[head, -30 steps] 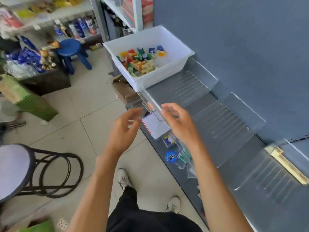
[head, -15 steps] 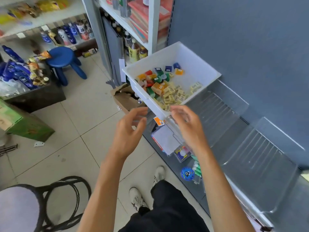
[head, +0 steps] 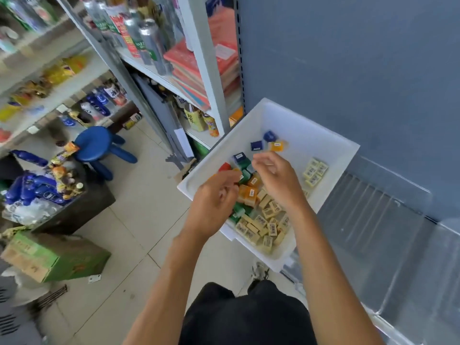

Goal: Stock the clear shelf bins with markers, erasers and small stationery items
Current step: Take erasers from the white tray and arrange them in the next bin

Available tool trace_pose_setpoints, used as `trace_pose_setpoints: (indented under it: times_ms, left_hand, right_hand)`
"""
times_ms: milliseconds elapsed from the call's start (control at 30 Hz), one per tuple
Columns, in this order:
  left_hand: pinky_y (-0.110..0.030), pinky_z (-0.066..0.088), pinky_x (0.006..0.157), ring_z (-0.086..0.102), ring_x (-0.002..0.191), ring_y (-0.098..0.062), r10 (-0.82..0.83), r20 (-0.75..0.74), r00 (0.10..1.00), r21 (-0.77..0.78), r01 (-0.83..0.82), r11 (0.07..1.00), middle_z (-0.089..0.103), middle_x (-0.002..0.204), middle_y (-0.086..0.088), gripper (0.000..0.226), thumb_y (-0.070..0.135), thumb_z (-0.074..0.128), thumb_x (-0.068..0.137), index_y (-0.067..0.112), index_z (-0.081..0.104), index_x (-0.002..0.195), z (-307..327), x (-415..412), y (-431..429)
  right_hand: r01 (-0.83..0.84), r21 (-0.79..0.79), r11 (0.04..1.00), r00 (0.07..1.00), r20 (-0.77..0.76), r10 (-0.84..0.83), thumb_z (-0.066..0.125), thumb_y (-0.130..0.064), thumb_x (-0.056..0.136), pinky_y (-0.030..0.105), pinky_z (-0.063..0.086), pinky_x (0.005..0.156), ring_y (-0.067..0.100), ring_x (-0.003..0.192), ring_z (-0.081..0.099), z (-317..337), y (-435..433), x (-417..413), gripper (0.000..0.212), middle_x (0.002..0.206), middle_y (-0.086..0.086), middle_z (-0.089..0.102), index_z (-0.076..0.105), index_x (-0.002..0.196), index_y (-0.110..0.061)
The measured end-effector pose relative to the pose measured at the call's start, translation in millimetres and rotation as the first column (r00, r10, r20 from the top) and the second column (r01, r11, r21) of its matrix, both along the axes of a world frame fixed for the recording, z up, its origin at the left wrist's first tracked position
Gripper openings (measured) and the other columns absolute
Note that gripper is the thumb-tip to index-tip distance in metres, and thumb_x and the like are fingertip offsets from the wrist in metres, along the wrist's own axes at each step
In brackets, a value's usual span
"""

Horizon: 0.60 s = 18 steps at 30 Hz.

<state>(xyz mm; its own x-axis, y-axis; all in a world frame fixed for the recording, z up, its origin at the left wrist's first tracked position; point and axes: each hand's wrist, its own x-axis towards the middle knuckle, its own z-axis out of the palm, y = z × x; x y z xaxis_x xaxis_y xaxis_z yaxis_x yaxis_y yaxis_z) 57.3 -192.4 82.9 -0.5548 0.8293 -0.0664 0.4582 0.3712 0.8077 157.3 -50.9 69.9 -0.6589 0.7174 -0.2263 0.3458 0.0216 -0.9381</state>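
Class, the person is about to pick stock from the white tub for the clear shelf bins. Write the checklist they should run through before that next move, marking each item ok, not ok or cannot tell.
1. White plastic tub holds stock: ok, beige barcoded erasers and small coloured boxes lie in it.
2. Hands above the tub: ok, left hand and right hand both hover over the pile.
3. Hands free to grasp: cannot tell, the curled fingers are blurred.
4. Clear plastic shelf bin beside the tub has room: ok, nothing shows inside.
5. Tub sits steady: cannot tell, its base is hidden.
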Motion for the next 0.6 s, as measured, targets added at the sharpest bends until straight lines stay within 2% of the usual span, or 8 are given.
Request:
trace_pose_setpoints:
  times_ms: [167,300,367,467,533,600]
  left_hand:
    - [-0.003,0.041,0.084,0.058,0.101,0.003,-0.137,0.0,0.991,-0.14,0.136,0.981,0.063,0.114,0.016,0.03,0.013,0.056,0.097,0.021,0.064,0.125,-19.1,-30.2,46.9]
    - [-0.021,0.047,0.097,0.058,0.106,0.001,-0.35,0.081,0.933,-0.206,0.36,0.91,0.065,0.119,0.013,0.036,0.021,0.067,0.09,0.024,0.063,0.126,-38.5,-42.8,93.0]
    - [-0.032,0.045,0.101,0.059,0.107,-0.007,-0.47,0.051,0.881,-0.294,0.463,0.836,0.066,0.117,0.01,0.044,0.034,0.07,0.082,0.026,0.064,0.124,-54.1,-49.0,115.0]
    - [-0.045,0.042,0.103,0.059,0.109,-0.012,-0.67,-0.025,0.742,-0.411,0.604,0.683,0.068,0.113,0.012,0.059,0.058,0.057,0.068,0.036,0.061,0.123,-69.2,-47.8,135.5]
    - [-0.048,0.04,0.103,0.057,0.112,-0.014,-0.753,0.021,0.657,-0.42,0.69,0.59,0.065,0.116,0.013,0.063,0.063,0.054,0.068,0.037,0.058,0.126,-74.5,-44.4,153.4]
    - [-0.047,0.042,0.101,0.056,0.108,-0.017,-0.821,0.06,0.568,-0.434,0.755,0.491,0.062,0.11,0.011,0.06,0.059,0.063,0.072,0.03,0.058,0.124,-80.4,-38.6,177.1]
  right_hand:
    - [0.144,-0.042,0.989,0.989,0.022,-0.143,0.055,-0.032,0.098,-0.001,0.037,0.073,-0.012,0.097,0.055,-16.9,27.1,-19.0,0.022,0.116,-0.014,0.065,0.065,0.115,-0.021]
    - [0.346,-0.078,0.935,0.938,0.038,-0.344,0.053,-0.021,0.099,-0.003,0.037,0.072,-0.02,0.088,0.053,-29.4,35.7,-22.1,0.013,0.097,-0.024,0.061,0.065,0.103,-0.021]
    - [0.455,-0.102,0.885,0.89,0.061,-0.451,0.052,-0.019,0.099,-0.003,0.037,0.07,-0.016,0.088,0.054,-34.5,34.1,-21.4,0.014,0.097,-0.023,0.061,0.065,0.105,-0.017]
    - [0.568,-0.121,0.814,0.822,0.132,-0.554,0.053,-0.02,0.098,0.001,0.04,0.073,-0.017,0.089,0.055,-34.8,26.2,-12.8,0.015,0.1,-0.023,0.061,0.064,0.108,-0.022]
    - [0.612,-0.118,0.782,0.789,0.166,-0.592,0.052,-0.019,0.099,0.005,0.042,0.076,-0.01,0.096,0.056,-30.1,29.2,-9.5,0.018,0.108,-0.019,0.062,0.063,0.111,-0.026]
    - [0.656,-0.088,0.749,0.751,0.164,-0.639,0.049,-0.013,0.099,-0.001,0.04,0.071,-0.006,0.1,0.055,-22.2,36.1,-9.9,0.024,0.116,-0.012,0.062,0.061,0.116,-0.024]
